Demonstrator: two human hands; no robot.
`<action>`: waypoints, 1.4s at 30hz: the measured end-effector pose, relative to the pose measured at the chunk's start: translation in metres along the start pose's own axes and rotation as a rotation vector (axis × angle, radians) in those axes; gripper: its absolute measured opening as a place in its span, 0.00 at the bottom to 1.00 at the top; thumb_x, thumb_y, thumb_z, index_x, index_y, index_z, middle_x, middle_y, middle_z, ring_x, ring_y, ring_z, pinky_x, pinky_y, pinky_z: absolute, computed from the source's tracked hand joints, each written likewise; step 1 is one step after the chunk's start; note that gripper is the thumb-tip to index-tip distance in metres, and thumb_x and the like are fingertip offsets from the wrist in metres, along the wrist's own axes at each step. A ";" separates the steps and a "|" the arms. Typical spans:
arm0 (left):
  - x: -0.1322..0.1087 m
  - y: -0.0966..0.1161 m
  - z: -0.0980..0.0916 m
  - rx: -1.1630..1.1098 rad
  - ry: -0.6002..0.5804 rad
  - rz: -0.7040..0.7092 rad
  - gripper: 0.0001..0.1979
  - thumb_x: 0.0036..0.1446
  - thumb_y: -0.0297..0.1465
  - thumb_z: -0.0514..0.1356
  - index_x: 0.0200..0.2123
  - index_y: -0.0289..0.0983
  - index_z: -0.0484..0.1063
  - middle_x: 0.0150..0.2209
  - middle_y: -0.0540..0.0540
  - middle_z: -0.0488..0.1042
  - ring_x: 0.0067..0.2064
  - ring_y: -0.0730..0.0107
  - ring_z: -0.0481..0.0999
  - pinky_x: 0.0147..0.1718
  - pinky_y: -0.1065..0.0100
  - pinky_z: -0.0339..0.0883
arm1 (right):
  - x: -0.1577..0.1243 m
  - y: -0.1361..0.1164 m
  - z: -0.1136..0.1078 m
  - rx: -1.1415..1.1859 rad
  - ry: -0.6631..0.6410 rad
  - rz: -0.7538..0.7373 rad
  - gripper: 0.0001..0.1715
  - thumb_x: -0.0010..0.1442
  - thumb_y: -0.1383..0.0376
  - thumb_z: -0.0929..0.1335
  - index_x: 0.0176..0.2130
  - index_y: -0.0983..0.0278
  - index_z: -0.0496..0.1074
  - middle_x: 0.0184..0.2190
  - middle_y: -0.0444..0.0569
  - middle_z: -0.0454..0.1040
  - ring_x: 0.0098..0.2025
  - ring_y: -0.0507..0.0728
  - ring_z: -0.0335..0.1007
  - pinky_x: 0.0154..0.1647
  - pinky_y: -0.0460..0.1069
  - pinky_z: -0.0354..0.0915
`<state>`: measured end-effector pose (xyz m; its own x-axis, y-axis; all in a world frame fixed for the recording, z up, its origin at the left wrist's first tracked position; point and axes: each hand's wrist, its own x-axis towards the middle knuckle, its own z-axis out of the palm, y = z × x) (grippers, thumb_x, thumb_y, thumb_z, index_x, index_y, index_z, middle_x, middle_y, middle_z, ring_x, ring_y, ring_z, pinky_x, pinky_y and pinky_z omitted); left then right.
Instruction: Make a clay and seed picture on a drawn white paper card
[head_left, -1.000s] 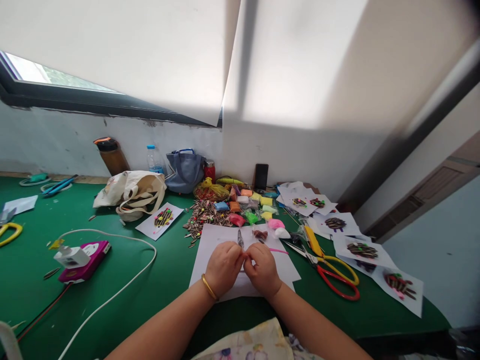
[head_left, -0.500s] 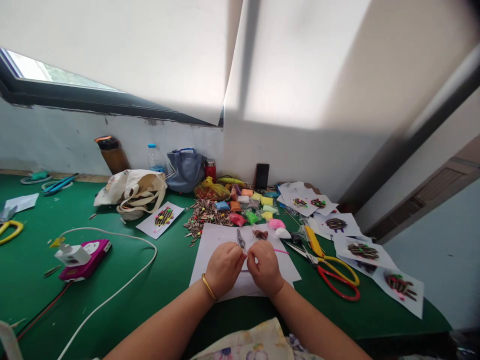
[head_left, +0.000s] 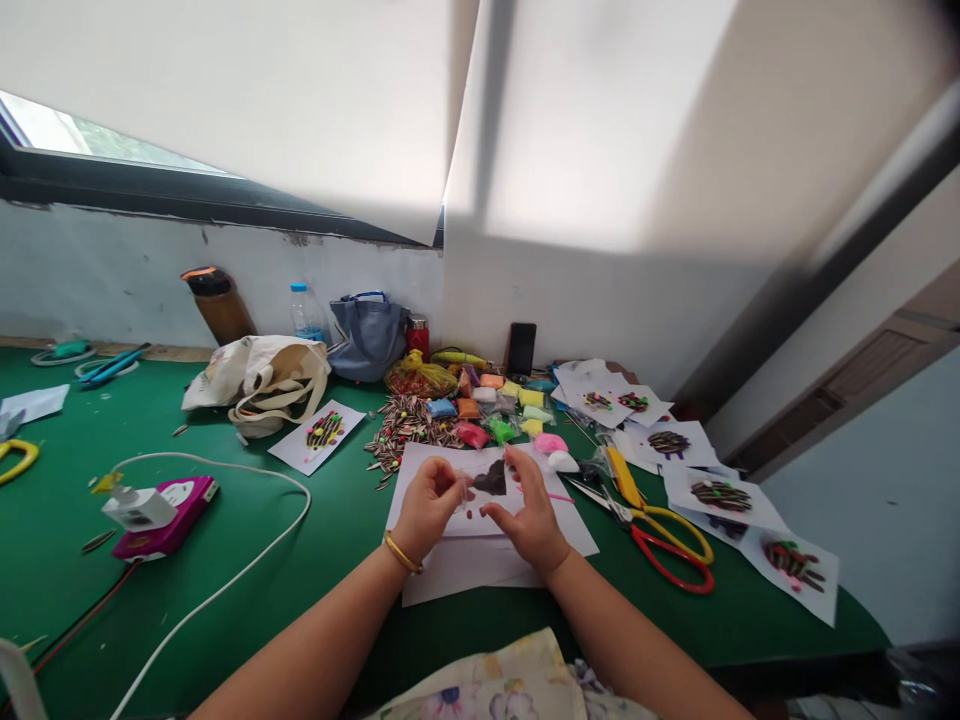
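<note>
My left hand (head_left: 431, 505) is closed over the white paper (head_left: 442, 550), thumb and forefinger pinching what looks like a clear plastic wrapper (head_left: 465, 490). My right hand (head_left: 534, 508) is open, thumb and fingers spread apart, holding nothing that I can see. Between the two hands a dark brown piece (head_left: 491, 478), apparently modelling clay, shows over the paper. Small brown bits (head_left: 470, 514) lie just below it. A thin pink strip (head_left: 559, 497) sits to the right of my right hand's fingers.
Behind the paper are a heap of striped seeds (head_left: 409, 425) and several coloured clay packets (head_left: 469, 408). Scissors (head_left: 671, 545) and a yellow-handled cutter (head_left: 624, 475) lie at right, beside sheets with seed pictures (head_left: 726, 495). A white cable (head_left: 247, 560) crosses the left, near a purple power strip (head_left: 166, 520).
My hands were close together, both closed, with a shiny dark piece sticking up between them. They have moved apart, and my right hand has opened. A dark brown piece now shows between them.
</note>
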<state>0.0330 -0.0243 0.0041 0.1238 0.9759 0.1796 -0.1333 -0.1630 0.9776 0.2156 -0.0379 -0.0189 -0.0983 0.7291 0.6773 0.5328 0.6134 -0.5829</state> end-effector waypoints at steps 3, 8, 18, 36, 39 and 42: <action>0.002 0.002 0.000 -0.045 -0.019 -0.024 0.20 0.49 0.42 0.66 0.30 0.39 0.57 0.27 0.53 0.72 0.29 0.68 0.79 0.25 0.71 0.68 | -0.001 0.006 0.003 0.039 -0.073 0.058 0.39 0.57 0.52 0.70 0.62 0.60 0.57 0.56 0.57 0.66 0.54 0.64 0.65 0.50 0.58 0.67; 0.002 -0.006 -0.001 -0.023 -0.022 -0.006 0.17 0.48 0.42 0.66 0.29 0.37 0.64 0.31 0.49 0.77 0.29 0.67 0.79 0.26 0.68 0.71 | -0.003 0.007 0.005 0.055 -0.028 0.112 0.28 0.58 0.56 0.70 0.56 0.61 0.66 0.47 0.54 0.73 0.43 0.60 0.71 0.44 0.55 0.70; 0.003 -0.004 -0.004 0.178 -0.163 0.059 0.13 0.49 0.33 0.64 0.40 0.37 0.78 0.33 0.46 0.78 0.31 0.67 0.76 0.31 0.67 0.71 | -0.004 0.008 0.004 0.102 -0.002 0.110 0.14 0.60 0.58 0.69 0.45 0.61 0.72 0.37 0.49 0.74 0.37 0.56 0.70 0.39 0.52 0.68; 0.002 -0.010 -0.007 0.312 -0.199 0.127 0.14 0.53 0.32 0.62 0.44 0.37 0.75 0.35 0.46 0.79 0.29 0.70 0.75 0.34 0.67 0.72 | 0.000 0.001 0.006 -0.189 -0.187 -0.016 0.20 0.63 0.65 0.65 0.55 0.62 0.66 0.46 0.55 0.71 0.47 0.61 0.67 0.49 0.56 0.65; 0.001 -0.011 -0.006 0.382 -0.166 0.166 0.15 0.53 0.31 0.62 0.45 0.37 0.75 0.36 0.46 0.79 0.30 0.69 0.76 0.34 0.66 0.72 | 0.000 -0.002 0.007 -0.264 -0.222 -0.035 0.11 0.63 0.66 0.64 0.45 0.63 0.72 0.38 0.52 0.72 0.42 0.59 0.67 0.45 0.54 0.63; -0.001 -0.011 -0.006 0.462 -0.143 0.207 0.15 0.53 0.30 0.62 0.45 0.38 0.75 0.36 0.46 0.79 0.33 0.68 0.77 0.37 0.66 0.72 | 0.001 -0.005 0.007 -0.315 -0.238 -0.042 0.10 0.65 0.67 0.62 0.35 0.63 0.72 0.34 0.50 0.71 0.40 0.58 0.65 0.43 0.53 0.60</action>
<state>0.0286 -0.0226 -0.0070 0.2778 0.8923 0.3559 0.2747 -0.4288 0.8606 0.2072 -0.0385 -0.0185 -0.2980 0.7781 0.5530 0.7524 0.5479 -0.3655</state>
